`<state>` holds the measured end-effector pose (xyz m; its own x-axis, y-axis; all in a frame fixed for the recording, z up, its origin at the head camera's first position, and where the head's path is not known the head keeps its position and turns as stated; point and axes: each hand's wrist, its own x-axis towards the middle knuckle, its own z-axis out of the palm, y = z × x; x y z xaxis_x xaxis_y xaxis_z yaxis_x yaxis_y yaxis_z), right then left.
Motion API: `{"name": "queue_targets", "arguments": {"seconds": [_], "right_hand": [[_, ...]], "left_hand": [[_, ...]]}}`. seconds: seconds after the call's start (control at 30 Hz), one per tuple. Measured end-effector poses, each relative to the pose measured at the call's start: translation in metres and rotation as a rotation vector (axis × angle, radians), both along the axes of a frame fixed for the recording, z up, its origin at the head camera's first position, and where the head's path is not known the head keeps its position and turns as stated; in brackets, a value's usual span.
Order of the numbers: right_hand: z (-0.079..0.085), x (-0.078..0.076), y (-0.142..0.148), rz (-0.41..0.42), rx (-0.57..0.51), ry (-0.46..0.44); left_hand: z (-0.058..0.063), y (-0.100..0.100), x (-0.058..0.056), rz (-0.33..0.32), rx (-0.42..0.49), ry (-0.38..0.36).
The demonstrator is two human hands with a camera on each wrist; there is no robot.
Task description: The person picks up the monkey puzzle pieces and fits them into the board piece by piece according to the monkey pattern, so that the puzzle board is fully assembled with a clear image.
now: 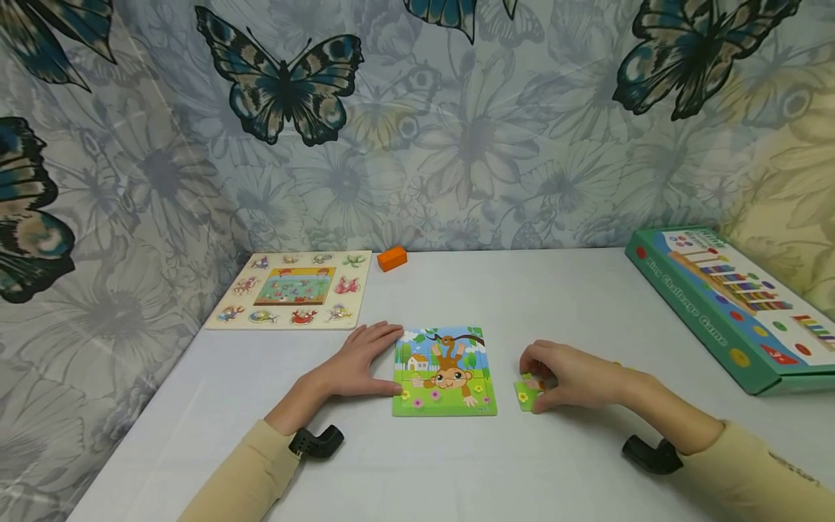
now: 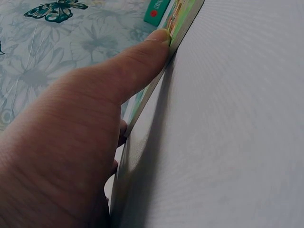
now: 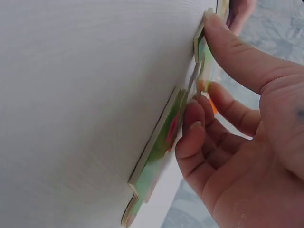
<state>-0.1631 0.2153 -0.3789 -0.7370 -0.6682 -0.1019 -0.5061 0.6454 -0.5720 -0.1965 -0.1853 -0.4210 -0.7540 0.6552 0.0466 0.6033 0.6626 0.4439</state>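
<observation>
A square jigsaw puzzle with a monkey hanging from a branch lies on the white table. My left hand rests along its left edge, thumb and fingers fairly straight. The left wrist view has the thumb touching the board's edge. To the right of the puzzle, my right hand pinches a green puzzle piece with a yellow flower, low over the table. In the right wrist view its thumb presses that piece's edge. More puzzle pieces lie under the palm, mostly hidden in the head view.
A pale board with sea-animal pictures lies at the back left. An orange block sits beside it. On the right is a green game box. Butterfly-patterned cloth hangs behind the table.
</observation>
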Motion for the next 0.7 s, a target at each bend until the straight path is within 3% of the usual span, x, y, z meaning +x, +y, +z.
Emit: {"name": "queue_targets", "arguments": {"seconds": [0.27,0.53,0.7], "right_hand": [[0.007,-0.006,0.002,0.038,-0.055,-0.033],[0.018,-0.019,0.004,0.078,-0.098,-0.166],[0.021,-0.027,-0.002,0.128,-0.144,-0.177]], "left_hand": [[-0.002,-0.001,0.000,0.014,-0.001,-0.019],[-0.003,-0.002,-0.001,0.009,-0.001,-0.012],[-0.002,-0.002,-0.001,0.004,-0.006,-0.009]]}}
